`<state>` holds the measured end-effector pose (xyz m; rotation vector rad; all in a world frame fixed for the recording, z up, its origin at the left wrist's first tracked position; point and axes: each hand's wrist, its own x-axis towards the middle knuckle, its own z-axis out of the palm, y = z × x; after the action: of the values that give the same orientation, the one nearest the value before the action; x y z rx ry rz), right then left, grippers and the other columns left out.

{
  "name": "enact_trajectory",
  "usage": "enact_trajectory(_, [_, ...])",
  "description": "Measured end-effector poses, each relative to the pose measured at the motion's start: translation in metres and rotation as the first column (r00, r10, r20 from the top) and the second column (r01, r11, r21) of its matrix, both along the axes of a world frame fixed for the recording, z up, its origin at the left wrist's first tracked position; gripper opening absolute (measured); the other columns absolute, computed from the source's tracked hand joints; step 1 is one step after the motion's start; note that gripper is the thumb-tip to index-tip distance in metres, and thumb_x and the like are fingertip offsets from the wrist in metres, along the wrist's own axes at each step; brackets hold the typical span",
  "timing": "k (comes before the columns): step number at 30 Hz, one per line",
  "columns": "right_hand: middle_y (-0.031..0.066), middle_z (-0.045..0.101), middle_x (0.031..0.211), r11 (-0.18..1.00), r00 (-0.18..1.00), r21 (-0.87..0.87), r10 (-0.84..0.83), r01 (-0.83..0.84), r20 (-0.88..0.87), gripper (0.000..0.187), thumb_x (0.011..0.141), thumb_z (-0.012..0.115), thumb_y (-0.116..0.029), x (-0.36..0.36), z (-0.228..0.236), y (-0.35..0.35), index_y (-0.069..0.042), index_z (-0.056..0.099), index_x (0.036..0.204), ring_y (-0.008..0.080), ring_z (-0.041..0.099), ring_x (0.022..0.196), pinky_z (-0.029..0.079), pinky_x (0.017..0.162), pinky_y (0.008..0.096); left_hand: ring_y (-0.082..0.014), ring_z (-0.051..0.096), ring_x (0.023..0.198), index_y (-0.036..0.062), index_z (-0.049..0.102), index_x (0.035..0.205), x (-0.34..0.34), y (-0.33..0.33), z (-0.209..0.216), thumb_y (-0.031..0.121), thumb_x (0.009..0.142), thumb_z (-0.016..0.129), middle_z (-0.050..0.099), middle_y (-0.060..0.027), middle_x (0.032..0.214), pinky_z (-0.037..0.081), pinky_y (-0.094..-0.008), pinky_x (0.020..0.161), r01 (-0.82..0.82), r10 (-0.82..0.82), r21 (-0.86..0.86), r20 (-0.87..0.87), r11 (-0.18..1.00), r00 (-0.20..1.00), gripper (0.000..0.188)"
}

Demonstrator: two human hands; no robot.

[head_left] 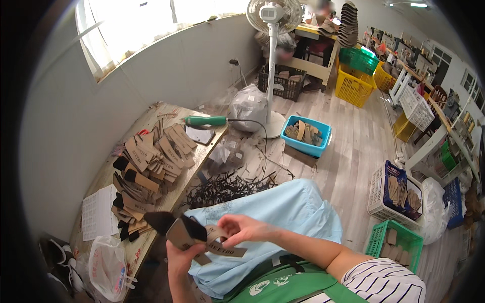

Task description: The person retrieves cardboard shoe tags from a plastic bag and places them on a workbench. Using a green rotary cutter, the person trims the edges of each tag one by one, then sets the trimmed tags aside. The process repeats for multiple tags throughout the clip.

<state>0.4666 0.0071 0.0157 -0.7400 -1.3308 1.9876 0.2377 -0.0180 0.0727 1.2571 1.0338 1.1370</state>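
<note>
Above my lap, my left hand [181, 256] is closed around a few tan pieces [183, 233] with black, fuzzy-looking ends. My right hand [242, 230] is beside it, thumb and fingers pinched on a bent tan printed strip [214, 232]. Another printed strip [227, 249] sticks out below the right fingers; its far end is hidden by the left hand. To the left, a heap of similar tan strips [169, 151] covers much of the wooden table [166, 113]. Nearer me lies a stack of tan pieces with black ends [134, 194].
A green-handled tool [206, 120] with a cord lies at the table's far end, near a printed sheet [99, 212] and plastic bag [107, 265]. Black scraps [227, 188] litter the floor. A blue bin [306, 136], standing fan [273, 65] and green crate [395, 242] stand around.
</note>
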Motion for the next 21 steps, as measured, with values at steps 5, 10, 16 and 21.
enact_trajectory(5, [0.0134,0.066,0.106,0.925,0.896,-0.095,-0.379,0.367,-0.232,0.054,0.086,0.073,-0.008,0.071,0.000,-0.011,-0.003,0.043,0.130,0.0195,0.069,0.084,0.059,0.075,0.0332,-0.0162,0.065,0.070,-0.0041,0.068,0.091,0.069,0.031,-0.030,-0.002,0.071,0.076,0.069,-0.0077,0.081,0.052,-0.0286,0.064,0.151,-0.144,-0.144,0.060,0.978,0.988,0.022])
enact_trajectory(10, [0.0167,0.060,0.119,0.854,0.811,-0.128,-0.520,0.505,-0.269,0.068,0.087,0.072,-0.014,0.089,0.005,-0.020,-0.003,0.035,0.143,0.0250,0.066,0.103,0.060,0.075,0.0357,-0.0197,0.066,0.072,-0.0046,0.067,0.096,0.101,0.028,-0.058,0.010,0.081,0.077,0.069,-0.0111,0.084,0.054,-0.0328,0.066,0.213,-0.165,-0.207,0.227,0.955,0.960,0.023])
enact_trajectory(16, [0.0111,0.064,0.100,0.877,0.878,-0.048,-0.477,0.479,0.051,0.056,0.087,0.069,-0.007,0.094,-0.018,-0.023,-0.001,0.045,0.137,0.0157,0.065,0.079,0.054,0.062,0.0261,-0.0219,0.069,0.080,-0.0053,0.065,0.104,0.099,0.023,-0.068,0.008,0.084,0.074,0.069,-0.0119,0.090,0.057,-0.0342,0.071,0.048,0.022,-0.241,0.277,0.969,0.961,0.026])
enact_trajectory(21, [0.0092,0.066,0.094,0.708,0.711,-0.070,-0.703,0.702,0.010,0.037,0.093,0.059,-0.005,0.107,-0.021,-0.010,0.001,0.054,0.129,0.0098,0.063,0.069,0.052,0.059,0.0223,-0.0270,0.071,0.087,-0.0051,0.064,0.104,0.081,0.020,-0.079,0.009,0.088,0.070,0.070,-0.0159,0.096,0.059,-0.0373,0.075,-0.105,0.187,-0.268,0.301,0.958,0.935,0.022])
